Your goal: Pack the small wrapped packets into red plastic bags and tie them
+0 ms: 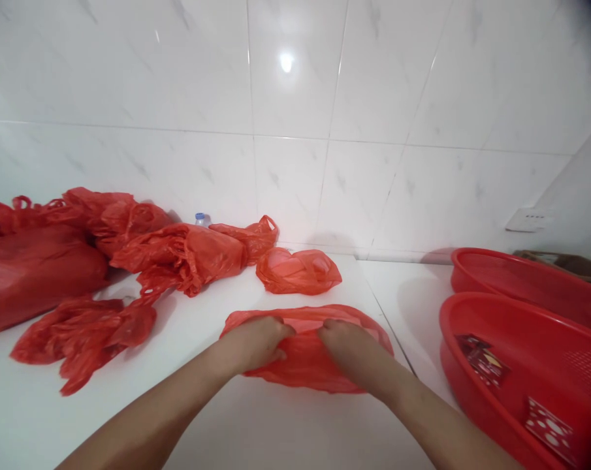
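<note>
A red plastic bag (305,365) lies flat on the white counter (256,431) in front of me. My left hand (253,343) is closed on the bag's left part, fingers curled into the plastic. My right hand (351,346) grips the bag just to the right of it, fingers bunched into the plastic too. The two hands are almost touching at the bag's middle.
Another small filled red bag (298,271) sits behind. Several crumpled red bags (182,254) and a big stuffed one (35,274) lie at the left, with a bottle cap (200,219) behind. Two red baskets (530,365) stand at the right, holding small printed packets (481,359).
</note>
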Available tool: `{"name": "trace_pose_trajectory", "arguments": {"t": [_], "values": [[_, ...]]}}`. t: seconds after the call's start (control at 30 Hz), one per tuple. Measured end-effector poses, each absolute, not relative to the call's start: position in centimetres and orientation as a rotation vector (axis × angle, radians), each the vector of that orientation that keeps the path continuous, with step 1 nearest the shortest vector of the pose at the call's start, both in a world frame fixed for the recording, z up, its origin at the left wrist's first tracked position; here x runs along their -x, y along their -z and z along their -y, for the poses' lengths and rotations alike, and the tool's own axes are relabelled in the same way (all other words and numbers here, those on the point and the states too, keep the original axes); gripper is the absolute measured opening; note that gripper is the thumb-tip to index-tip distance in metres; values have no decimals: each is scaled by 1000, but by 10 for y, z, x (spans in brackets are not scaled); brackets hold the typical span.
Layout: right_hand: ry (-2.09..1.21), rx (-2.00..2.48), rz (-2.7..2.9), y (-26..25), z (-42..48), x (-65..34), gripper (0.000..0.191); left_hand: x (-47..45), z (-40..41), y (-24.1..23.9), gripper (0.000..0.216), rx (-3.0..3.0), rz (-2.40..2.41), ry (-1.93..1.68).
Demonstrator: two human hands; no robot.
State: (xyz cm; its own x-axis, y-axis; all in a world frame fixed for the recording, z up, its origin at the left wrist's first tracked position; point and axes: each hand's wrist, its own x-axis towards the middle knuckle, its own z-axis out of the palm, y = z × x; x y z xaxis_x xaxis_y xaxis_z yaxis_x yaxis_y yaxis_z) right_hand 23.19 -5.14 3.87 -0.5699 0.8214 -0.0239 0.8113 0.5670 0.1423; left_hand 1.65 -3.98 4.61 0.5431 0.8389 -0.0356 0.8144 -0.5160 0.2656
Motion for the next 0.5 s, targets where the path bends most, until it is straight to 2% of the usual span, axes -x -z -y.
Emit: {"name": "trace_pose_trajectory", "arguments": {"t": [0.07, 0.17, 0.27, 0.33, 0.4, 0.5], "values": [[-215, -1307, -2849, -39, 49, -228, 27, -22, 46, -57, 27, -2530, -1310, -75], [-14, -1398, -3039, -36, 35, -229, 29, -27, 50, -67, 31, -2545, -1202, -161], [439, -1679, -2910, -28, 19, -238, 63, -24, 43, -66, 33, -2633, -1233, -292], [803, -1815, -2716, -20, 9, -246, 76, -18, 33, -59, 45, -2650, -1404, -356], [1075, -1878, -2561, -10, 1, -254, 78, -11, 22, -50, 58, -2615, -1557, -379], [1360, -1831, -2448, 4, -7, -264, 69, -6, 10, -37, 71, -2540, -1603, -335]]}}
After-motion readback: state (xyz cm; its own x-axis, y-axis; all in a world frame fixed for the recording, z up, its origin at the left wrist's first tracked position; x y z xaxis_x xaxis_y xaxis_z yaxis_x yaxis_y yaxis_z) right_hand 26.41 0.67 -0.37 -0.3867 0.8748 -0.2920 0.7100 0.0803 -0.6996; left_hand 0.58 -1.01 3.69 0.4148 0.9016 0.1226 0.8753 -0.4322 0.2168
